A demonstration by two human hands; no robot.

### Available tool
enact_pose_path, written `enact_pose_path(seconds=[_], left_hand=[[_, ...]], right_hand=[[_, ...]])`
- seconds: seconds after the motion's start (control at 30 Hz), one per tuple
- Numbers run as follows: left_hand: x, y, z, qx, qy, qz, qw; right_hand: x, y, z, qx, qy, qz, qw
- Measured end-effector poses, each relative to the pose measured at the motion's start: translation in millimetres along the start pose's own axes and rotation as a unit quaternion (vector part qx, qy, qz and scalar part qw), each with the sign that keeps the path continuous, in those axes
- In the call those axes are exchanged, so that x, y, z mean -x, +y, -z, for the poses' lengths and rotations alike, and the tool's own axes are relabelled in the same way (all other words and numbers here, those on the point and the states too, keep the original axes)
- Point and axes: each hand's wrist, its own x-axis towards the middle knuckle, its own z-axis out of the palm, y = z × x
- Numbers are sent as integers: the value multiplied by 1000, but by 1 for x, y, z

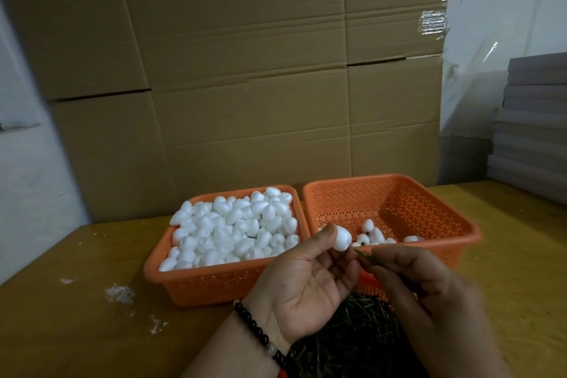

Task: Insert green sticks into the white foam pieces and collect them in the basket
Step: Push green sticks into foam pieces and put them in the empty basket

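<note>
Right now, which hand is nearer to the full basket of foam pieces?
Left. The left hand, pinching a foam piece, is over the full basket's near right corner. The right hand, pinching a green stick, is further right, before the other basket.

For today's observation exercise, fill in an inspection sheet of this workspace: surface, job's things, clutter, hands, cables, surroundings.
Surface: wooden table.
Job's things: left basket heaped with foam pieces; right basket holds a few pieces; green sticks piled under the hands.
Clutter: white crumbs on the table.
Hands: left hand pinches a foam piece; right hand pinches a stick, its tip close to the piece.
Cables: nothing seen.
Surroundings: cardboard boxes behind; grey stack at right.
</note>
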Motion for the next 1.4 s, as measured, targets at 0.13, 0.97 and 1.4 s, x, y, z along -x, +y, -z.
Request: enact_pose_path(seconds=[0.13, 0.97, 1.4], left_hand=[[1, -6, -3, -10, 7, -6, 1000], [3, -22, -5, -63, 33, -13, 997], [2, -24, -5, -69, 28, -16, 997]], right_hand=[[0, 3, 2, 19, 3, -5, 1000], [0, 17, 1, 118, 10, 51, 992], [-3, 11, 3, 113, -28, 25, 993]])
